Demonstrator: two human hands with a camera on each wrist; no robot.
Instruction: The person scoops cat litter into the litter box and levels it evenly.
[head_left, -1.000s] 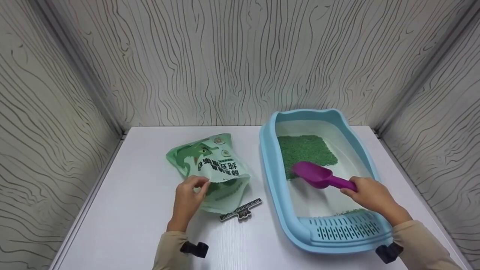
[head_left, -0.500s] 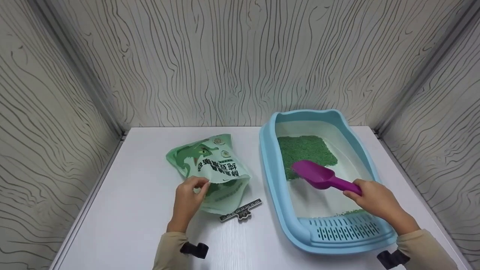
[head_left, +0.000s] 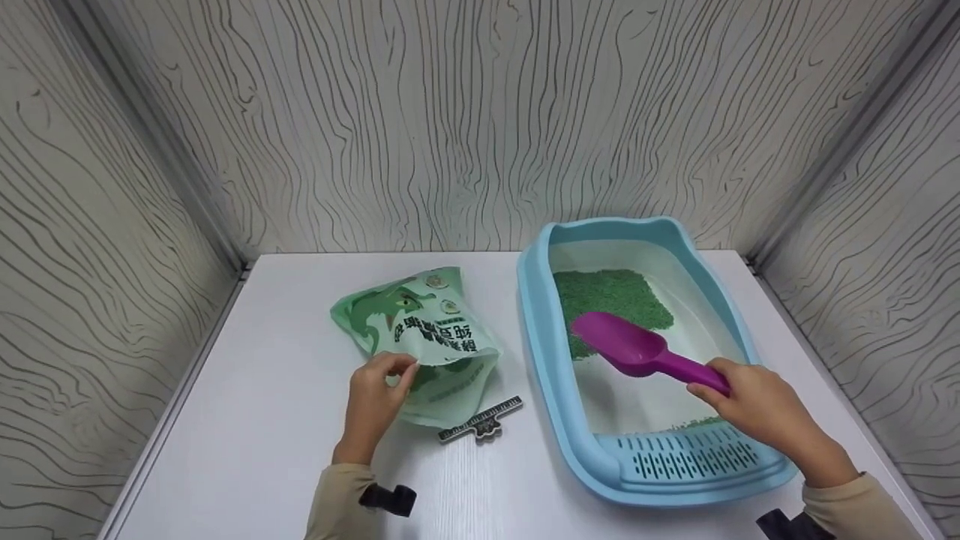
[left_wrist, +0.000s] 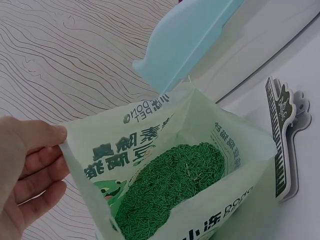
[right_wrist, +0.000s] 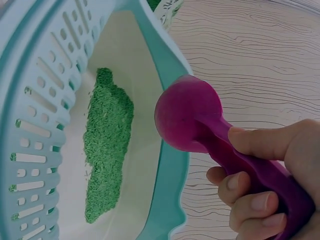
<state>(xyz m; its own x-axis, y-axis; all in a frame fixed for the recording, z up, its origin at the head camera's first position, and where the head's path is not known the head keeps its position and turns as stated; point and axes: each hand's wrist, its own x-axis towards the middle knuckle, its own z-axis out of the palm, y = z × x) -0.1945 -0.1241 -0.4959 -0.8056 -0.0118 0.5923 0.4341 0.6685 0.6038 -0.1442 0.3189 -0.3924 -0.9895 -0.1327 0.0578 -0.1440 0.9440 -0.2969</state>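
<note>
My left hand (head_left: 375, 401) pinches the open mouth of a green plastic bag of cat litter (head_left: 431, 304) between thumb and fingers. Green litter pellets (left_wrist: 170, 185) fill the inside of the bag in the left wrist view. In my right hand (head_left: 769, 412) is the handle of a purple litter scoop (head_left: 622, 346), held over a light blue litter box (head_left: 541, 322). The scoop's bowl shows no pellets in the head view. A flat patch of green pellets (head_left: 619, 292) covers the far left part of the box floor.
A ruler-patterned clip (head_left: 486, 425) lies on the white table (head_left: 285, 360) between bag and box. At the box's near end is a slotted step (head_left: 694, 457), with a few pellets beside it. Wood-patterned walls (head_left: 420, 127) enclose the table at back and sides.
The scoop has risen a little, its tip shifting left and away, while the right hand and forearm moved slightly right. My left hand and the bag have stayed put.
</note>
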